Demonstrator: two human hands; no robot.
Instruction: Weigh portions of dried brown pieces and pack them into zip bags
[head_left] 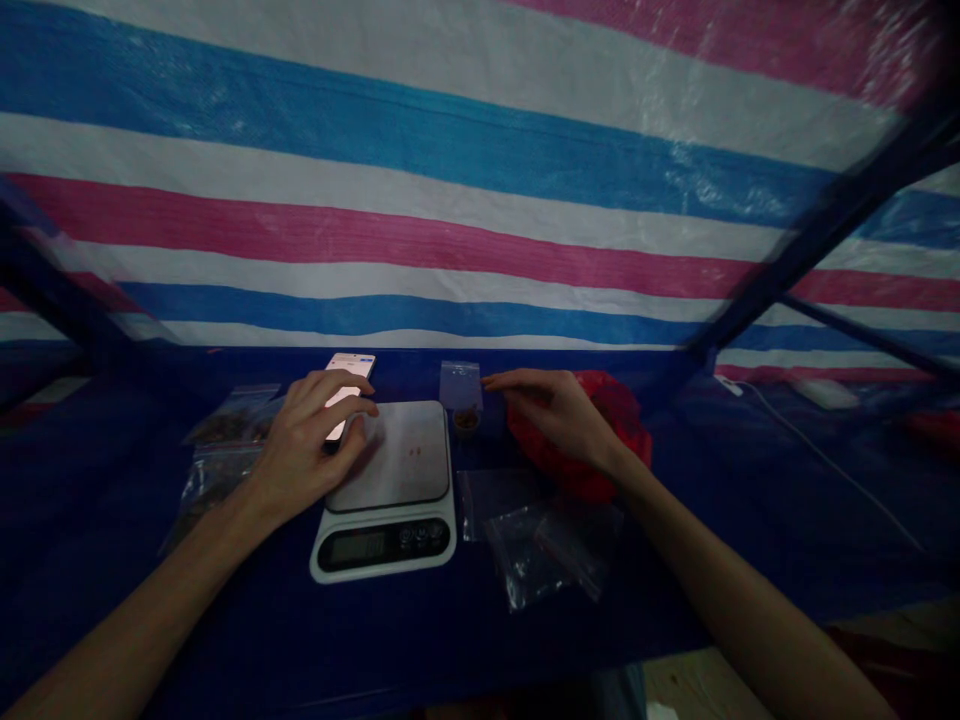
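- Left hand (304, 440): held over the left edge of the kitchen scale (405, 480), fingers loosely bent, thumb and forefinger parted — grip slack, released. Contact with the plate cannot be told.
- Smartphone (351, 362), screen lit: partly covered by the fingers of the left hand, its top end seen just beyond them.
- Scale: steel plate spread to the right of the left thumb, marked by two tiny reddish specks; display and buttons set on the near side of that hand. Reading too dim to be made out.
- Filled zip bags (232, 425) with brown contents: laid to the left of the left hand, partly hidden by it.
- Right hand (562, 415): stretched over the red plastic bag (634, 435), fingers pointed leftward; whether anything small is pinched at the orange-tinged fingertips cannot be told.
- Small zip bag (459, 380): placed just left of the right fingertips, a small cup (466, 433) of brown pieces close on its near side — between the two hands.
- Flat clear zip bags (525, 550): scattered on the near side of the right hand, on the blue tabletop (247, 640).
- White cable (832, 465): trailed well to the right of the right hand.
- Striped tarpaulin (450, 240): hung beyond both hands.
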